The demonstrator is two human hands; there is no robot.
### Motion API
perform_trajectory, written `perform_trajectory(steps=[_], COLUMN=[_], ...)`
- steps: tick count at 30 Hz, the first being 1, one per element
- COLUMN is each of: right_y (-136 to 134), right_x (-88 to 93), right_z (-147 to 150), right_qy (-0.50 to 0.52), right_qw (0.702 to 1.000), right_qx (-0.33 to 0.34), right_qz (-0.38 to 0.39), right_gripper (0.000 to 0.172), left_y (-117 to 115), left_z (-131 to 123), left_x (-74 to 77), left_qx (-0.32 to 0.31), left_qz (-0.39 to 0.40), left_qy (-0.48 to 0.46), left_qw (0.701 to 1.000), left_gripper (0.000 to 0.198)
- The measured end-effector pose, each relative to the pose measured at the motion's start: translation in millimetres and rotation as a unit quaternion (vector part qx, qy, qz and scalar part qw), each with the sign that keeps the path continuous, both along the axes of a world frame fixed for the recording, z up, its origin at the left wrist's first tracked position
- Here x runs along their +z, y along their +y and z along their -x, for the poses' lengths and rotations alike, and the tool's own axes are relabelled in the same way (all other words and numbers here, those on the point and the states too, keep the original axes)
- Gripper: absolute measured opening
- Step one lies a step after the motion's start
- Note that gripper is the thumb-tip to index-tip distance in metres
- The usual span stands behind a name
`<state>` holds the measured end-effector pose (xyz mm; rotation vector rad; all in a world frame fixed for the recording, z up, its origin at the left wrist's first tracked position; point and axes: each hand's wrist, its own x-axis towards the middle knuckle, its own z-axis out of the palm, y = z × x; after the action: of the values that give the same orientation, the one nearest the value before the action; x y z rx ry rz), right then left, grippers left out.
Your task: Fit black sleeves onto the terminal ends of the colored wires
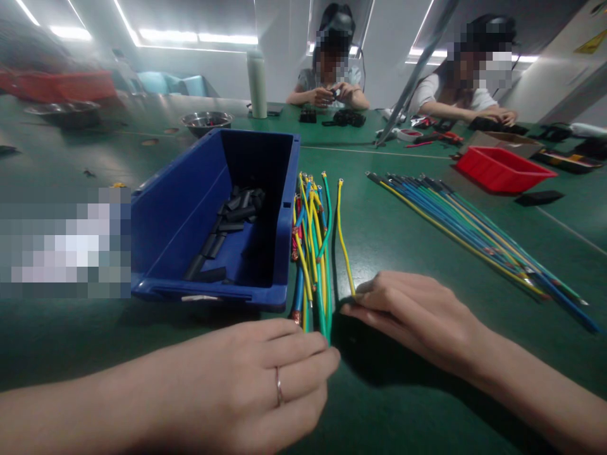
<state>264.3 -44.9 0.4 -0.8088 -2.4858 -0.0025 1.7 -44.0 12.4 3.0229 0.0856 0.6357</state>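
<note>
My right hand (412, 316) pinches the lower end of a single yellow wire (344, 243), which has a ring terminal at its far tip. Beside it, a loose bundle of yellow, green and blue wires (315, 253) lies lengthwise, several of them with ring terminals at the far end and some with bare copper showing. My left hand (279, 385), wearing a ring, is closed over the near end of this bundle; its fingertips are partly hidden. Left of the bundle stands a blue bin (213, 294) with short black sleeves (232, 215) inside.
To the right lies a second bundle of wires (474, 234) with dark sleeves at the far ends. A red tray (505, 170) stands beyond it. Metal bowls (207, 120) and a pale green bottle (257, 85) are farther back. Two people (332, 69) work across the table.
</note>
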Motion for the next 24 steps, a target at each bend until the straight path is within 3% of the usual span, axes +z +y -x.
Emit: perform_trajectory(steps=[5,11,16,19,24], right_y=[-3,-7,-11,-10,-3], right_x=[4.0,6.4,1.7,4.3,12.4], right_z=[0,-2,2,6,9], right_qy=[-0.023,-0.041,0.017,0.072,0.18], right_qw=[0.999,0.998,0.997,0.988,0.956], right_qx=[0.015,0.025,-0.058,-0.134,-0.153], right_qz=[-0.025,-0.037,-0.058,-0.016,0.174], right_gripper=[0.025,0.021,0.015,0.013,0.01], left_y=[0,2,1,1,2], left_z=[1,0,0,-1,-1], left_x=[-0.8,-0.5,0.0,0.5,4.2], left_qx=[-0.007,-0.005,-0.008,-0.007,-0.005], left_qz=[-0.017,-0.014,-0.007,-0.006,0.001], left_qy=[0.006,-0.001,0.0,-0.003,0.002], left_qw=[1.0,1.0,1.0,1.0,1.0], left_gripper=[0.036,0.036,0.036,0.037,0.038])
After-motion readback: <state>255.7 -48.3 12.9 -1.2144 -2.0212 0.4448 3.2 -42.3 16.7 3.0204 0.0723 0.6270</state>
